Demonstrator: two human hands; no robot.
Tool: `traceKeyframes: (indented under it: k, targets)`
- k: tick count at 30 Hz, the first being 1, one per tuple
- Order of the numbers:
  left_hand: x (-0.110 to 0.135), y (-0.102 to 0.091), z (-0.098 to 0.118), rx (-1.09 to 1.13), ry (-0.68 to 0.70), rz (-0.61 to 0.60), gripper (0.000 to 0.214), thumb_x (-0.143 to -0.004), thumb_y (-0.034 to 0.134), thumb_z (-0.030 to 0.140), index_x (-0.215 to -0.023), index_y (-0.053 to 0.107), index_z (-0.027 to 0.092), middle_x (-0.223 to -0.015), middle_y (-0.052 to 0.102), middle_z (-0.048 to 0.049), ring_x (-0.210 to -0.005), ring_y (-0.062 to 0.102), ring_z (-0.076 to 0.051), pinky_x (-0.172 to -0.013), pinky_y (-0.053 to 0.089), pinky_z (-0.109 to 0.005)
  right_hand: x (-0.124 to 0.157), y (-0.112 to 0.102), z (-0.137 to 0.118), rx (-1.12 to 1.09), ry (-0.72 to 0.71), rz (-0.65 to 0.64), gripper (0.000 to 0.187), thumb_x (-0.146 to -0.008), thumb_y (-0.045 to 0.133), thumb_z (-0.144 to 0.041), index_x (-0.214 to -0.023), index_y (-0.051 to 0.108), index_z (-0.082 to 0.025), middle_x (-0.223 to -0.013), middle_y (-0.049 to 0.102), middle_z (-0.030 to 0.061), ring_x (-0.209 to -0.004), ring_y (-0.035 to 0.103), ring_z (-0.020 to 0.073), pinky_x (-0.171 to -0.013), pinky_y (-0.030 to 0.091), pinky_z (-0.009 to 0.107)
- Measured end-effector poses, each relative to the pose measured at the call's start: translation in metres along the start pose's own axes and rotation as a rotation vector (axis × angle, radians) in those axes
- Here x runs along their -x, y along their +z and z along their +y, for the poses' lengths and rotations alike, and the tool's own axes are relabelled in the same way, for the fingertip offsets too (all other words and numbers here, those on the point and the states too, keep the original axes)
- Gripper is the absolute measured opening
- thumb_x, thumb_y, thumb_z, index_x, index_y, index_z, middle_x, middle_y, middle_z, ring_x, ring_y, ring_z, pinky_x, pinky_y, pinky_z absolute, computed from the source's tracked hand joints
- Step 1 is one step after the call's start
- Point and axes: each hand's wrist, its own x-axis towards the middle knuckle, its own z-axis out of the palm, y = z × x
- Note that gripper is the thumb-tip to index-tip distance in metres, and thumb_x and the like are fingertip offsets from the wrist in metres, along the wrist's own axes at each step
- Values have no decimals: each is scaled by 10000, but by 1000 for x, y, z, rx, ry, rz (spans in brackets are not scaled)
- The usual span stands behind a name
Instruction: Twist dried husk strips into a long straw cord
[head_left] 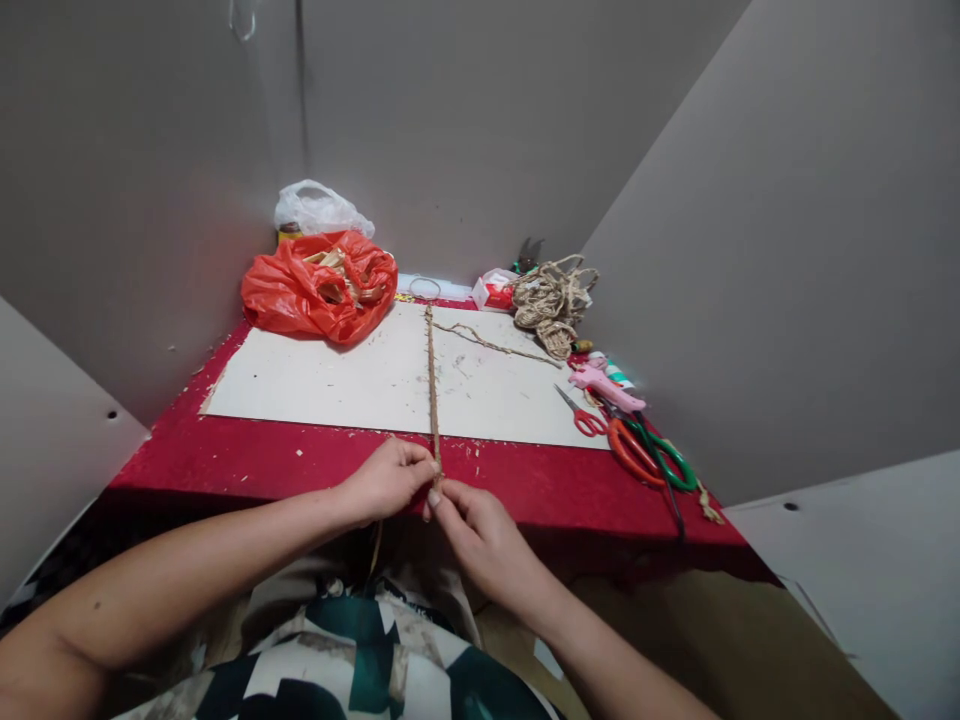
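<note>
A long, thin, straight twine-covered stick [433,385] runs from the white board [322,375] toward me, past the table's front edge. My left hand [394,478] pinches its near end between thumb and fingers. Just to the right and slightly lower, my right hand [480,535] closes thumb and fingers on the same end. The fingertips of both hands nearly touch and hide the tip. A narrow strand [376,548] hangs below my left hand. From the stick's far end, a loose length of twine [495,345] trails right across the board.
On the red cloth [300,455], an orange plastic bag [292,295] stands back left, a white bag [322,212] behind it. A twine bundle [551,300] lies back right. Red scissors [589,422], a pink glue gun [607,388] and green-handled scissors [679,465] line the right. Grey panels surround the table.
</note>
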Motion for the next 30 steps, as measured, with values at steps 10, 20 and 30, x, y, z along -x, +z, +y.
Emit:
traceKeyframes:
  k: [10, 20, 30]
  targets:
    - [14, -1, 3, 144, -14, 66, 262, -714, 576, 348, -598, 446, 151, -413, 342, 93, -371, 249, -23, -411, 178, -191, 34, 4, -1, 344, -83, -257, 288, -886, 395, -315, -718, 587, -180, -601, 584, 44, -514, 485, 131, -527, 284, 257]
    - [14, -10, 17, 168, -24, -28, 260, -725, 590, 388, -680, 496, 150, -415, 391, 82, -340, 257, -30, -391, 153, -201, -10, -36, -8, -114, 9, 67, 330, -852, 452, -466, -890, 620, -184, -784, 626, 58, -701, 549, 173, -611, 400, 257]
    - [15, -19, 8, -493, 150, 34, 242, -812, 435, 279, -764, 606, 116, -650, 587, -25, -562, 483, -106, -524, 336, -214, -34, -12, 13, -431, 190, -236, 424, -786, 514, -531, -571, 415, -179, -452, 296, -80, -390, 200, 53, -391, 146, 215]
